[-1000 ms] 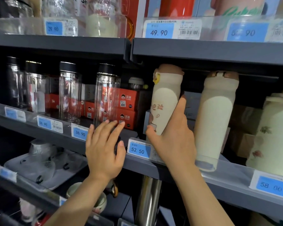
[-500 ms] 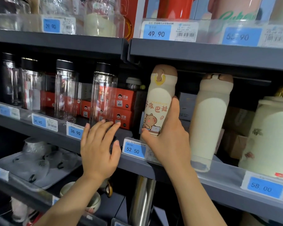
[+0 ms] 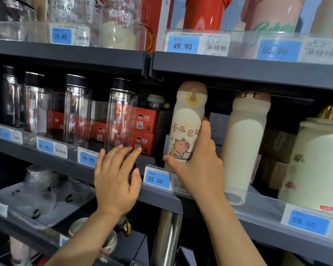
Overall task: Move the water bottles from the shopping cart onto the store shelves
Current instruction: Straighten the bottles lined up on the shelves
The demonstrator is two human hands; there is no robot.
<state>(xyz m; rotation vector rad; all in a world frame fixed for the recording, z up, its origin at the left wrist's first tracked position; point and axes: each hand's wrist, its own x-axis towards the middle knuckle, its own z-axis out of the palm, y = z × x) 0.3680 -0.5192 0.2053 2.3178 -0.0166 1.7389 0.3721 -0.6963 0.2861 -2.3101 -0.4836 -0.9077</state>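
Gripping the lower half of a cream bottle point(image 3: 186, 123) with a cartoon animal printed on it, my right hand point(image 3: 197, 164) had its thumb across the front and its fingers curled round the right side. The bottle stood on the middle shelf point(image 3: 258, 215), leaning slightly to the right, its tan cap close under the shelf above. My left hand point(image 3: 114, 179) was open beside it, fingers straight and spread, holding nothing, in front of the shelf edge between two blue price tags, one reading 36.90 point(image 3: 87, 159) and one reading 52.50 point(image 3: 156, 179).

Just right of the held bottle stood a plain cream bottle point(image 3: 242, 143) with a tan cap, and further right a wide cream flask point(image 3: 315, 166) with a flower print, above a tag reading 58.00 point(image 3: 308, 223). To the left on the same shelf stood a row of clear glass bottles point(image 3: 121, 116) with black caps, with red boxes point(image 3: 142, 131) stacked behind them. On the top shelf point(image 3: 238, 70) were a red bottle point(image 3: 204, 12) and a pink one point(image 3: 271, 14) behind tags. Below, a tray point(image 3: 52, 214) held cloudy glass cups.
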